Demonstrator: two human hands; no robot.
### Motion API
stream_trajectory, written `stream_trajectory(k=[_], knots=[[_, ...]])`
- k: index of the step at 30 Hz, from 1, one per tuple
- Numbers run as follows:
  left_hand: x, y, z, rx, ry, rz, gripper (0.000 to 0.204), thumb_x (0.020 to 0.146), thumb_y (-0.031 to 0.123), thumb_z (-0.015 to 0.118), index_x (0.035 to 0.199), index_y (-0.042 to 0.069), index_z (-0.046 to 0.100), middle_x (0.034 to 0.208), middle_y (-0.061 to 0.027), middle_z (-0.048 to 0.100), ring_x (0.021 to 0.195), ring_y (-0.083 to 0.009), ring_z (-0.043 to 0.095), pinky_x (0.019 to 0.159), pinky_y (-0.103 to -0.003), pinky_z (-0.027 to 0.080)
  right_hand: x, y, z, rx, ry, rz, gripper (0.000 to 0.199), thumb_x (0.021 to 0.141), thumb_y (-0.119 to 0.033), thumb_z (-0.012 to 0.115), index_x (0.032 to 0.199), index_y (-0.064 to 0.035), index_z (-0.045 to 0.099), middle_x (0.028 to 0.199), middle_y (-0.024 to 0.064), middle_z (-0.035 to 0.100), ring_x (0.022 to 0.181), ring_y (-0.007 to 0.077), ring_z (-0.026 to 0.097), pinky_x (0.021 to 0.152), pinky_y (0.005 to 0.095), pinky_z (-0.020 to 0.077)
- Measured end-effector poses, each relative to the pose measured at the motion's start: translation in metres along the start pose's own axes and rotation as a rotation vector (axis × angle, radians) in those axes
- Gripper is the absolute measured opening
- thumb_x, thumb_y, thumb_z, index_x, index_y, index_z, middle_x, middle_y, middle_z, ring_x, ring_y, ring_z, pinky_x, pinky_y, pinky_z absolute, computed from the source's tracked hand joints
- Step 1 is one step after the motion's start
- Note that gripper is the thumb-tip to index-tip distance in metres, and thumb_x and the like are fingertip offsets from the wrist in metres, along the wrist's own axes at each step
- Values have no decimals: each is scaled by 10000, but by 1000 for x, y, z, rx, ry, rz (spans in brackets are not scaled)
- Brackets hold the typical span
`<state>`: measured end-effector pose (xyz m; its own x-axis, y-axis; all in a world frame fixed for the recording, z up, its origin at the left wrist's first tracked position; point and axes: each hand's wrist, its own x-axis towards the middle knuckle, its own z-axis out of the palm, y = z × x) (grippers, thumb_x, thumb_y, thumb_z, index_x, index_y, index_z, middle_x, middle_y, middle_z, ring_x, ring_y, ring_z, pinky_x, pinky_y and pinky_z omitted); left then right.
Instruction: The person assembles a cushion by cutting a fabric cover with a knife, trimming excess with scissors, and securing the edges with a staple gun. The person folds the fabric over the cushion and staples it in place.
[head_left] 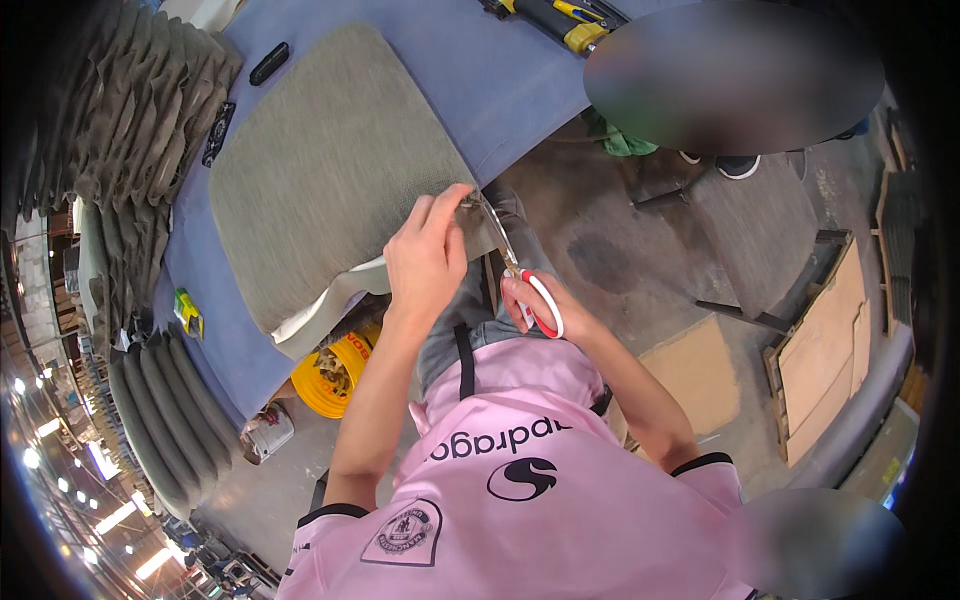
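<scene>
A grey-green fabric-covered seat cushion (330, 150) lies on the blue-topped table, its near edge overhanging toward me. My left hand (428, 255) is at its near right corner, thumb and fingers pinched on the fabric edge. Along the front, a loose pale flap of the cover (312, 318) hangs down. My right hand (555, 302) grips the red-and-white handles of a pair of scissors. The scissor blades (499, 225) point up toward that corner, with their tips by my left fingertips. Whether the blades have fabric between them is too small to tell.
Around the cushion is the blue tabletop (480, 70), bearing a black object (268, 63) and a yellow-handled tool (575, 32). Grey covers (150, 120) and padded pieces (165, 420) are stacked left. A yellow bucket (308, 385) stands below. Another person's shoe (738, 168) shows far right.
</scene>
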<state>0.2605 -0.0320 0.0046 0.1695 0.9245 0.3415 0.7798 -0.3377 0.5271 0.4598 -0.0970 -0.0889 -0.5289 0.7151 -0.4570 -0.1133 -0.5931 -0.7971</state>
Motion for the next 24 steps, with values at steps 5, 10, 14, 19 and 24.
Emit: stream_trajectory(k=[5, 10, 14, 19, 24], knots=[[21, -8, 6, 314, 28, 313, 375, 836, 98, 824, 1193, 179, 746, 859, -25, 529, 814, -247, 589, 736, -404, 427, 2, -4, -4, 41, -44, 3, 502, 1078, -502, 633, 873, -45, 610, 726, 33, 617, 608, 125, 594, 577, 295, 464], [35, -36, 10, 270, -29, 434, 335, 801, 141, 853, 1115, 205, 755, 860, 10, 517, 837, -219, 555, 762, -397, 388, 10, 5, -15, 75, -120, -40, 464, 1085, -465, 633, 879, -51, 608, 710, 14, 594, 598, 110, 568, 563, 292, 440], [33, -41, 17, 287, 21, 486, 266, 772, 157, 875, 1007, 213, 763, 845, 28, 513, 809, -205, 548, 742, -384, 390, 10, 2, -19, 123, -153, -39, 426, 1086, -431, 633, 877, -62, 595, 686, 3, 575, 592, 95, 548, 556, 289, 418], [33, -52, 22, 250, 47, 517, 276, 715, 132, 899, 931, 220, 750, 826, 38, 526, 778, -195, 542, 722, -375, 377, 13, -1, -37, 77, -217, -65, 408, 1085, -416, 631, 862, -79, 579, 666, -7, 566, 593, 82, 537, 554, 278, 399], [37, -49, 23, 200, 35, 492, 287, 683, 57, 885, 881, 196, 731, 802, 35, 575, 747, -205, 542, 713, -375, 368, 19, 2, -51, 44, -294, -30, 409, 1095, -440, 606, 884, -90, 585, 660, -6, 572, 596, 75, 532, 555, 287, 396]])
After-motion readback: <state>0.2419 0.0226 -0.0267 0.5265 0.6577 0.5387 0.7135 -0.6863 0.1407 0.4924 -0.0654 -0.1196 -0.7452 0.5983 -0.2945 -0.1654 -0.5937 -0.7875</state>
